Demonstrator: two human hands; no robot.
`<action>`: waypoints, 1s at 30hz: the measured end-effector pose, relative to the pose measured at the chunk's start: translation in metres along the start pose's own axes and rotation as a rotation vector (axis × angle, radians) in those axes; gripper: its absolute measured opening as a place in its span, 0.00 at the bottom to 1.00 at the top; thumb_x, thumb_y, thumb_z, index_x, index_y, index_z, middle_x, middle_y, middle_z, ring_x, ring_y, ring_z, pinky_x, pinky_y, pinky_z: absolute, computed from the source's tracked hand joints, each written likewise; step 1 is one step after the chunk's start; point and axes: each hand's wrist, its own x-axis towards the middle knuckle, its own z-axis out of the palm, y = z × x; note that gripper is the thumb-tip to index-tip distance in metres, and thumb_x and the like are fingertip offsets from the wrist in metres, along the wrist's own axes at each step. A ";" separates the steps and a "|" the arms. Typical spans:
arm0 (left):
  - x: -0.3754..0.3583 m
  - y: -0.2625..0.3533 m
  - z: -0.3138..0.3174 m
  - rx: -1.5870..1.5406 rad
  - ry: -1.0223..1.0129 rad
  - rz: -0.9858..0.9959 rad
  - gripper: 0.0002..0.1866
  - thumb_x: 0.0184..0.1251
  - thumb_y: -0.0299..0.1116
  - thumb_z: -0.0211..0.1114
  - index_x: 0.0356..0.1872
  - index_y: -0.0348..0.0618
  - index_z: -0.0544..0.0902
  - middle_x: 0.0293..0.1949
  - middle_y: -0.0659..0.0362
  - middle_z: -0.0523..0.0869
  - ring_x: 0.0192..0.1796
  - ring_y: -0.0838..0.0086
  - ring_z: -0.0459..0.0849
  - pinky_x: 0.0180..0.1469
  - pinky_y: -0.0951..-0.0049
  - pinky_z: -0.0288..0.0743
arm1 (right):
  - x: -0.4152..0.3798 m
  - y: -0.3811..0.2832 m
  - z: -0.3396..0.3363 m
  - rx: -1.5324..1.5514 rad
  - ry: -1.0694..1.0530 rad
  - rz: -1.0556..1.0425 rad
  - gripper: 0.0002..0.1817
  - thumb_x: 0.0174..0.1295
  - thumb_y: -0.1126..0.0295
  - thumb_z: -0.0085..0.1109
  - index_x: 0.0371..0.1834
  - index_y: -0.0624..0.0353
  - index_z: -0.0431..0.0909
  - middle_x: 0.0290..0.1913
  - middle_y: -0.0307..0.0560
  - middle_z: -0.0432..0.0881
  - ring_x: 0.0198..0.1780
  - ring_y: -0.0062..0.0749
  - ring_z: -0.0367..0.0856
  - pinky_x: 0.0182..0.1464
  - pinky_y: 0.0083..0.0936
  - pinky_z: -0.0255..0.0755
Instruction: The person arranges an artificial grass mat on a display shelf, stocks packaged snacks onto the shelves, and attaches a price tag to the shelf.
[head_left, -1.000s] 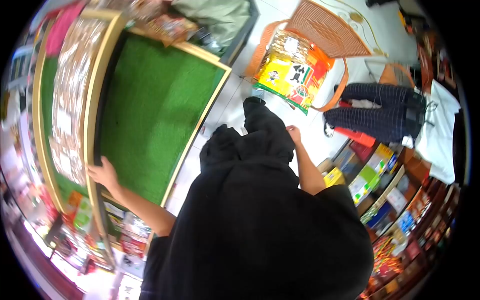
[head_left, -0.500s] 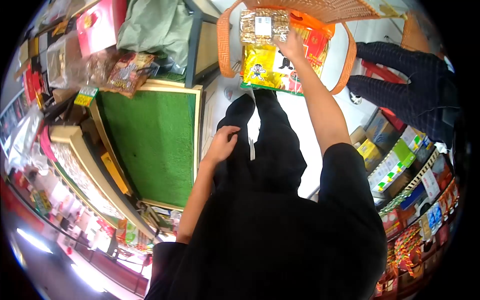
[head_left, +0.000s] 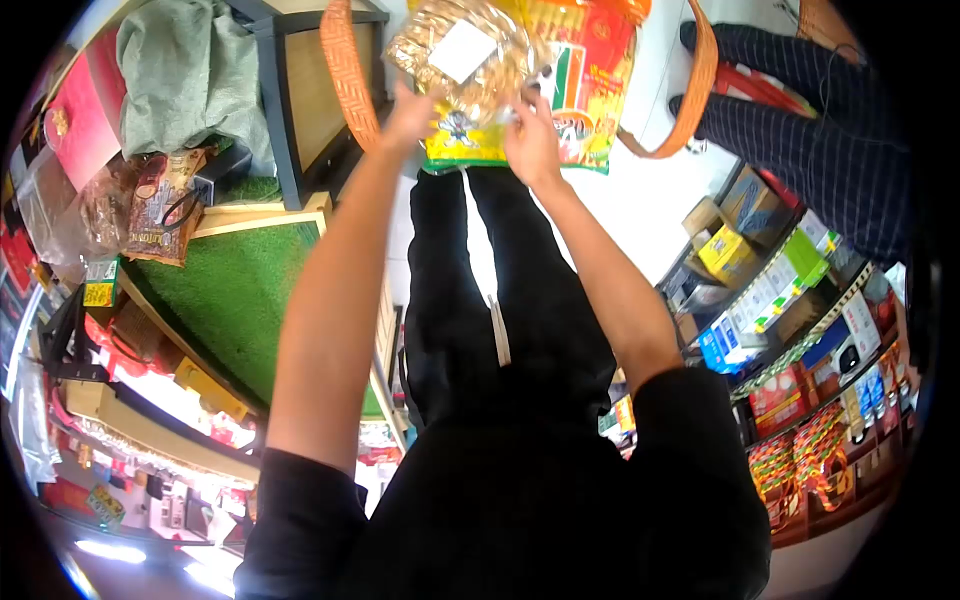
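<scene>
A clear pack of golden-brown nutty snacks [head_left: 420,40] with a white label is lifted and tilted above the bags. My left hand [head_left: 408,122] grips its lower left edge, slightly blurred by motion. At the lower right edge, my right hand [head_left: 533,138] has its fingers closed on the wrapper. Below the pack lies a yellow bag [head_left: 485,145] with a cartoon figure, partly covered. Beside it is a red-and-yellow snack bag [head_left: 605,75]. Orange woven basket sides [head_left: 350,75] stand around these goods; the basket's far part is out of view.
To the left is a wooden-framed display bin with a green turf lining [head_left: 225,300]. A grey-green sack [head_left: 190,80] and a brown snack bag [head_left: 165,205] sit above it. A person in dark striped trousers [head_left: 790,120] stands at right, near shelves of boxes [head_left: 770,300].
My left hand has moved up from beside my leg to the snack pack. The pack has risen and tilted, and my right hand has shifted to its lower right edge. The view has shifted.
</scene>
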 end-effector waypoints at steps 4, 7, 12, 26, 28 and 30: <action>-0.003 -0.041 0.019 -0.236 0.067 0.002 0.35 0.65 0.43 0.56 0.68 0.45 0.52 0.57 0.51 0.70 0.49 0.63 0.75 0.46 0.64 0.74 | 0.003 0.012 -0.027 0.088 0.058 0.039 0.11 0.47 0.80 0.53 0.32 0.57 0.80 0.34 0.48 0.78 0.40 0.38 0.75 0.45 0.29 0.68; -0.006 -0.066 0.028 -0.356 0.178 0.122 0.28 0.63 0.39 0.57 0.62 0.39 0.65 0.50 0.52 0.77 0.45 0.65 0.78 0.42 0.68 0.74 | 0.049 0.014 -0.038 -0.066 0.057 0.051 0.17 0.51 0.75 0.54 0.48 0.57 0.75 0.45 0.53 0.76 0.44 0.39 0.74 0.48 0.29 0.67; -0.027 -0.096 0.052 -0.102 0.140 0.286 0.25 0.55 0.29 0.55 0.58 0.42 0.70 0.38 0.45 0.81 0.41 0.59 0.80 0.46 0.69 0.72 | 0.056 0.012 -0.006 -0.062 -0.087 0.065 0.30 0.56 0.63 0.55 0.59 0.71 0.64 0.55 0.63 0.70 0.59 0.51 0.66 0.62 0.34 0.58; -0.229 -0.358 0.017 -0.504 -0.095 -0.260 0.18 0.41 0.44 0.61 0.32 0.43 0.80 0.29 0.57 0.79 0.29 0.67 0.77 0.31 0.66 0.72 | -0.197 -0.111 -0.001 -0.477 -0.876 -0.319 0.23 0.50 0.66 0.52 0.50 0.65 0.74 0.41 0.66 0.79 0.43 0.55 0.78 0.48 0.36 0.71; -0.273 -0.382 0.012 -0.704 0.032 -0.239 0.25 0.45 0.52 0.58 0.39 0.42 0.79 0.37 0.54 0.80 0.36 0.65 0.80 0.40 0.65 0.74 | -0.220 -0.114 0.020 -0.506 -0.983 -0.360 0.22 0.51 0.64 0.52 0.48 0.63 0.76 0.40 0.65 0.79 0.45 0.53 0.78 0.49 0.36 0.71; -0.293 -0.423 0.015 -0.901 0.150 -0.148 0.26 0.50 0.55 0.54 0.40 0.44 0.79 0.36 0.54 0.81 0.37 0.66 0.81 0.42 0.65 0.74 | -0.257 -0.152 0.032 -0.557 -1.022 -0.459 0.22 0.52 0.63 0.52 0.48 0.65 0.76 0.42 0.65 0.79 0.47 0.53 0.78 0.50 0.36 0.70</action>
